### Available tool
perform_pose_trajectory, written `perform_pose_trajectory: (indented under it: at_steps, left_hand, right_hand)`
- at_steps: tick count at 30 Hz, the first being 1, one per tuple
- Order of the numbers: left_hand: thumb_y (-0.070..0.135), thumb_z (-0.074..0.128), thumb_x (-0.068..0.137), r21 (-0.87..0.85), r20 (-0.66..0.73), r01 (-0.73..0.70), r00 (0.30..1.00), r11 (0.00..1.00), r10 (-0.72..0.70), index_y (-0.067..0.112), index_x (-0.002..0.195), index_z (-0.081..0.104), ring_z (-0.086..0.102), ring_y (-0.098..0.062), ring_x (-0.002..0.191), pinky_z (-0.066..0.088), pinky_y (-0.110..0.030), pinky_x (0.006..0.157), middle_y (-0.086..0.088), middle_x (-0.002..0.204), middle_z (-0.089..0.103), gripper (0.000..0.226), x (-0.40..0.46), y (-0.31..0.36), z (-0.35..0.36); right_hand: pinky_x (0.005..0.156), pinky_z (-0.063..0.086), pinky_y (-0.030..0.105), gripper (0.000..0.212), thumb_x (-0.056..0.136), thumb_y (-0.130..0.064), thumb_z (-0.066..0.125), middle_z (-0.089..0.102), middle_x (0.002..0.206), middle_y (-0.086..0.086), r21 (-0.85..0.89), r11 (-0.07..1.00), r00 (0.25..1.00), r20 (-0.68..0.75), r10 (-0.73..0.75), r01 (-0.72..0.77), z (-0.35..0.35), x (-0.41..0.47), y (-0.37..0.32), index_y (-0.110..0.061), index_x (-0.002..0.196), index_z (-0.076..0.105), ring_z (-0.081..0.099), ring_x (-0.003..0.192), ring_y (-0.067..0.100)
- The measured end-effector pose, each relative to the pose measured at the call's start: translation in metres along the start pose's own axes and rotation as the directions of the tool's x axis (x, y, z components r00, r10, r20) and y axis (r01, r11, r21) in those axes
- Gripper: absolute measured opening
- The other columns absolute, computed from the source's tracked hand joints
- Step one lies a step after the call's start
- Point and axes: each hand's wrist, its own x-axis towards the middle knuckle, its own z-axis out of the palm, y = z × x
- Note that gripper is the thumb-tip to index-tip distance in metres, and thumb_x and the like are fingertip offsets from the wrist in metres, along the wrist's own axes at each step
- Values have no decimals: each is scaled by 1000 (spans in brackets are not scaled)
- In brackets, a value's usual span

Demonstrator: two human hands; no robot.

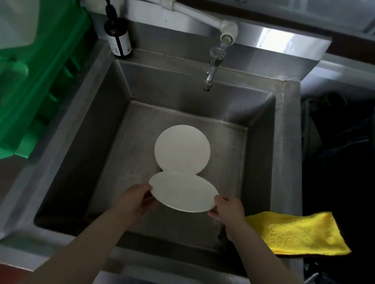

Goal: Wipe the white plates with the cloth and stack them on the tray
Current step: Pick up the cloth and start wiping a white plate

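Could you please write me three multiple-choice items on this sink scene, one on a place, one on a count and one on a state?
1. Where does the yellow cloth lie?
A. On the sink's right rim
B. Under the tap
C. On the green crate

2. How many white plates show?
A. One
B. Two
C. Four

3. How is the nearer plate held?
A. By the left hand alone
B. By nobody
C. By both hands

Answers: 1 A, it drapes over the right edge of the sink. 2 B, the held plate and another behind it. 3 C, the left hand and right hand grip opposite rims.
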Motion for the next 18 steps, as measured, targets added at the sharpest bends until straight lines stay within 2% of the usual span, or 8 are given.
perform_pose_trajectory:
  at_steps: [4,7,9,12,15,18]
  left_hand:
    - [5,51,98,-92,2,62,998,994,-62,2,101,59,63,-23,84,59,-30,57,-16,98,65,9,-18,-6,-4]
    - [5,51,97,-90,24,39,999,995,-37,4,102,59,63,-23,85,58,-28,53,-16,100,66,9,-31,-13,-8]
    - [6,52,97,-41,45,9,999,999,-7,7,101,59,64,-23,88,58,-31,58,-16,106,65,8,-38,-19,-12]
    - [9,54,96,-14,97,-8,995,1000,9,2,116,59,65,-28,98,59,-34,64,-19,120,66,22,-48,-27,-17]
    - [12,53,98,-28,150,10,989,1000,-5,3,133,52,64,-34,109,61,-39,69,-19,125,65,37,-59,-33,-18]
    - [11,53,99,-75,186,14,983,997,0,9,134,52,62,-38,115,63,-43,73,-18,127,65,35,-69,-38,-17]
  right_hand:
    - [61,56,26,10,97,-9,53,59,102,9,80,997,1000,26,-15,13,-14,-22,2,-7,105,50,63,88,24]
    - [72,60,34,13,96,-6,52,59,101,9,48,997,998,38,-59,57,-22,-39,11,-6,108,51,63,92,26]
    - [77,60,38,13,95,-3,50,59,99,7,40,994,994,35,-100,98,-25,-48,20,-7,107,52,62,93,25]
    - [69,60,32,20,92,0,50,62,104,9,47,989,990,23,-142,141,-29,-60,33,-6,111,53,63,95,24]
    - [60,57,23,17,94,1,50,63,101,8,93,977,981,11,-192,190,-33,-72,46,-7,110,52,64,89,21]
    - [61,58,22,16,95,2,49,64,100,9,165,960,972,29,-234,227,-35,-81,55,-4,110,50,66,87,20]
